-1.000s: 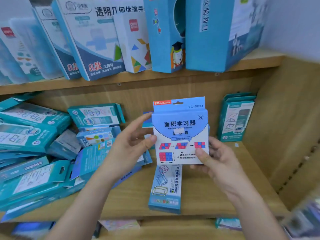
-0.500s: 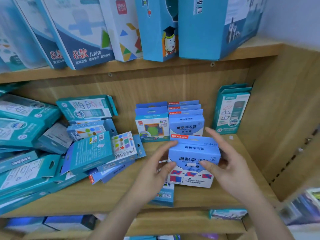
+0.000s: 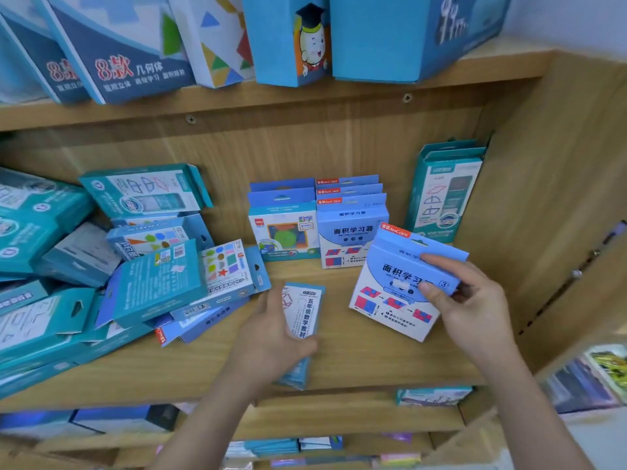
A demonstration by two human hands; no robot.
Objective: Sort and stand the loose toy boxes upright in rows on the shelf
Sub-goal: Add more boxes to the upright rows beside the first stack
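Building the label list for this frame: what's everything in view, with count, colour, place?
held box: 1, light blue and white, tilted in right hand, front right of shelf
long box: 1, blue and white, flat at shelf front, under left hand
upright row: about 5 boxes, blue and white, standing at back centre
teal boxes: about 2, upright, back right corner
loose pile: many, teal and blue, shelf left
upper boxes: several, blue and white, top shelf
shelf: wood
left hand: on long box
right hand: fingers grip held box
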